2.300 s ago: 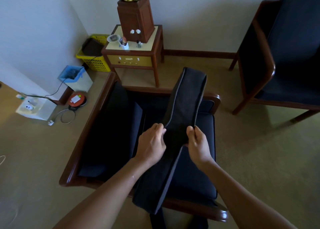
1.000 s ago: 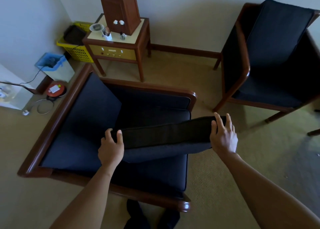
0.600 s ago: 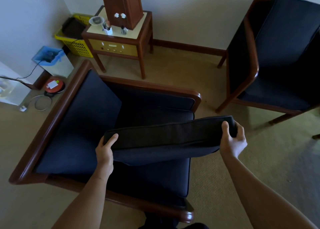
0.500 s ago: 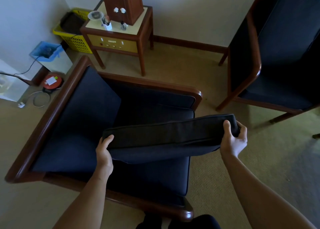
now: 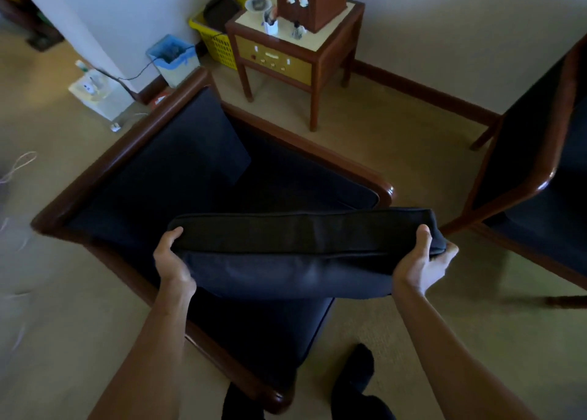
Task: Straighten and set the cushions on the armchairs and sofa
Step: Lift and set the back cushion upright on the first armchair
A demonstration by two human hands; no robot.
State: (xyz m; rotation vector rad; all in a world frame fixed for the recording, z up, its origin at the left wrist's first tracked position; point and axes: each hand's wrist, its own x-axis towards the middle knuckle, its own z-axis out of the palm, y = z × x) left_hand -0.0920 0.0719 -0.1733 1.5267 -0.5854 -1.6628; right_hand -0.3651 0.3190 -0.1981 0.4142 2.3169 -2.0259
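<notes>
Beige carpet [image 5: 397, 152] is spreading under everything we are looking down on, with a wooden side table [image 5: 295, 54] against the far wall beyond our grip. We are holding a dark cushion [image 5: 295, 254] flat and lengthwise above the seat of the near armchair [image 5: 203, 172]. Our left hand [image 5: 171, 261] is clamping one short end, thumb on top and fingers hidden underneath; our right hand [image 5: 422, 264] is clasping the opposite end the same way. We are gripping both ends, we judge, to keep the soft pad from sagging and to steer it squarely. The cushion is hovering over the seat, not yet resting on it, and its right end is overhanging the chair's arm on our right-hand side. Another dark pad is already leaning against the chair's backrest, beyond our left hand. A second armchair [image 5: 540, 178] is standing just past our right hand. Lowering the cushion and squaring it inside the frame is probably coming next.
</notes>
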